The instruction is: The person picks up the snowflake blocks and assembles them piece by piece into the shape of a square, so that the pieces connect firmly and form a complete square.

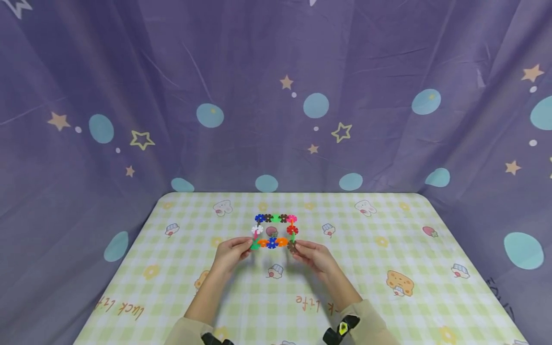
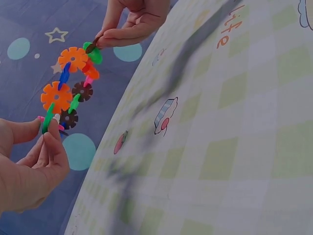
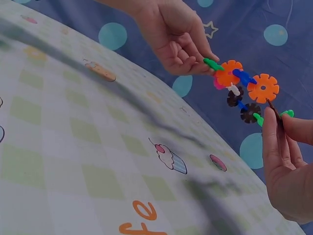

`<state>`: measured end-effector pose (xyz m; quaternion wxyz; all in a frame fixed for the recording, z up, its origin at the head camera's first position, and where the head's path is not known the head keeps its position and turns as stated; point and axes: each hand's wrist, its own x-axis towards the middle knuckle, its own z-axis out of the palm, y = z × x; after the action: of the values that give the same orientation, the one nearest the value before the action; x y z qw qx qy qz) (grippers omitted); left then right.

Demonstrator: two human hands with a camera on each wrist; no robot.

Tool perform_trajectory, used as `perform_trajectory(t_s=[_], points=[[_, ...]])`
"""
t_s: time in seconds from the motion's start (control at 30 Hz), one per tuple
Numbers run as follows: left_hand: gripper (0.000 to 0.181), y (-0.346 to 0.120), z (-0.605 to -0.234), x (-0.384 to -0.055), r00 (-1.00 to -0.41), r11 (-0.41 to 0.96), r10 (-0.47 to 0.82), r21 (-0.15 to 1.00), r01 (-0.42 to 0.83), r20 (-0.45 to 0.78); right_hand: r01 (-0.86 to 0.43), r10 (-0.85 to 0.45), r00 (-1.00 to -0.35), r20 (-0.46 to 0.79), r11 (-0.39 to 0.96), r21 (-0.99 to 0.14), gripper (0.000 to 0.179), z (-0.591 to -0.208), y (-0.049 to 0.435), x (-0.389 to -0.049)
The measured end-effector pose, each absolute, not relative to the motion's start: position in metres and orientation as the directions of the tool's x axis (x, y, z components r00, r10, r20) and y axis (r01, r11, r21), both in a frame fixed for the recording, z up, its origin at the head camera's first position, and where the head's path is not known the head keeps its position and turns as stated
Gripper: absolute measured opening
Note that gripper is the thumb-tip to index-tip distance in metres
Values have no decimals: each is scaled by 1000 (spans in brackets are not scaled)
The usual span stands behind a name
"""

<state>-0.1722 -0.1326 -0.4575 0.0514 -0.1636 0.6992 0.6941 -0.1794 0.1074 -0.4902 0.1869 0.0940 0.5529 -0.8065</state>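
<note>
Both hands hold up a rectangular frame of linked plastic snowflake discs [image 1: 272,243] above the table. My left hand [image 1: 233,255] pinches the green disc [image 2: 48,118] at its near left corner between thumb and fingers. At the near right corner, my right hand [image 1: 317,257] pinches a brown disc [image 3: 275,115]. Between these corners run two orange discs [image 2: 56,97] with a blue disc [image 3: 244,77] joining them. Blue, brown, green and pink discs form the far side. A white disc [image 1: 257,230] sits in the left side, a red disc [image 1: 292,230] in the right.
A green-and-white checked cloth [image 1: 371,297] printed with cupcakes, bears and flowers covers the table. The hands cast shadows on it. Behind and at both sides hangs a purple curtain [image 1: 258,143] with stars and teal spots. Black straps [image 1: 340,330] cross both sleeves.
</note>
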Motion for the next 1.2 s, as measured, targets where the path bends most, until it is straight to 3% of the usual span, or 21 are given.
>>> perform_trajectory(t_s=[0.37,0.43,0.53,0.67,0.77,0.97,1.2], points=[[29,-133,-459,-168,-947,59,-217,965,-254,-236,410,-230,-909,-346,-357,-840,37,-492,106,-178],[28,-133,-457,-167,-951,125,-258,970,-209,-172,406,-234,-911,-340,-363,-839,37,-492,106,-178],[25,-130,-451,-164,-963,276,-268,960,-53,23,407,-232,-911,-341,-367,-837,38,-491,106,-179],[23,-117,-438,-163,-937,477,-78,838,264,340,413,-224,-909,-352,-367,-833,42,-489,105,-180],[25,-106,-432,-163,-892,556,107,717,420,439,410,-227,-910,-346,-367,-835,44,-489,105,-181],[23,-92,-435,-166,-863,690,313,530,493,396,401,-241,-912,-331,-368,-839,43,-490,102,-180],[9,-83,-443,-169,-836,744,364,411,527,411,397,-222,-916,-335,-368,-841,40,-490,103,-179]])
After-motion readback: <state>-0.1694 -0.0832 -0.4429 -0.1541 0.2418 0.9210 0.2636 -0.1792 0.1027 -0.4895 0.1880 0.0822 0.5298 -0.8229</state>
